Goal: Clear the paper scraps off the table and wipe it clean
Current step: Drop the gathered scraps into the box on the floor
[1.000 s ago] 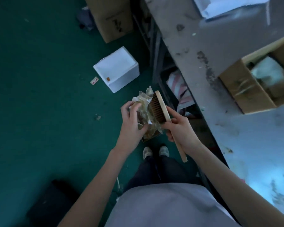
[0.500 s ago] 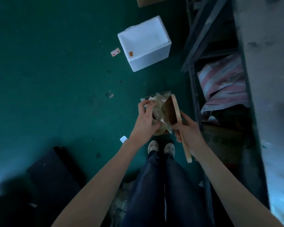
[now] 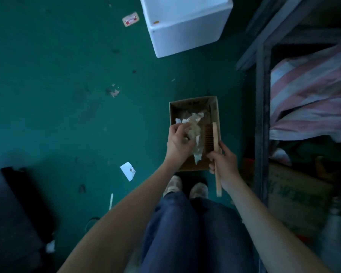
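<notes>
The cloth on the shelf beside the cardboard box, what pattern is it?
The cloth has broad pink and white stripes, seen in the head view, the only one.

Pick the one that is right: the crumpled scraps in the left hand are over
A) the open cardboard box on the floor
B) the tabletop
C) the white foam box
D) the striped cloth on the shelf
A: the left hand holds the crumpled scraps over the open cardboard box, while the right hand grips the brush beside them.
</notes>
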The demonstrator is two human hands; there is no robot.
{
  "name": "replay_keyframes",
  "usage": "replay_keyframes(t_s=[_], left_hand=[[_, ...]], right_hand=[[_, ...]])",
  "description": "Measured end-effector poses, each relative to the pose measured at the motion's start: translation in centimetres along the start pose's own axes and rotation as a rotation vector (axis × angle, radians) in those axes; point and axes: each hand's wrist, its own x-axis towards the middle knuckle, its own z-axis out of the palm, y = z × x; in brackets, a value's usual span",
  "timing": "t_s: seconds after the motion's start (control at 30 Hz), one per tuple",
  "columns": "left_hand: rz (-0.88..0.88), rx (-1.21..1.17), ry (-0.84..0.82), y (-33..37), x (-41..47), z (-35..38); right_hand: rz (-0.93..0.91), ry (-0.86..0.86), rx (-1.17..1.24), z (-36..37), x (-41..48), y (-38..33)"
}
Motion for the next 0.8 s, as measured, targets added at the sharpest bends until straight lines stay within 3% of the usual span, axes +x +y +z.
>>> replay_keyframes(t_s=[0.17,0.3,0.53,0.8], left_hand=[[-0.252,-0.257,-0.031,-2.9,1.5,2.3],[-0.295,-0.442,-0.023,-3.2,1.8,2.7],[-0.335,-0.453,0.076,-0.4,-0.9,-0.1],[-0.350,-0.499,0.141,8.2,-9.0,-8.3]], right_hand=[[0.026,0.050,-0.010,-1.2,3.2,2.5],[0.045,0.072,0.011,-1.7,3.6,2.8],[0.097,0.091,0.107,-2.1,-1.6,1.3],[0.129,0.022,0.271,-1.8,-13.6,-4.6]])
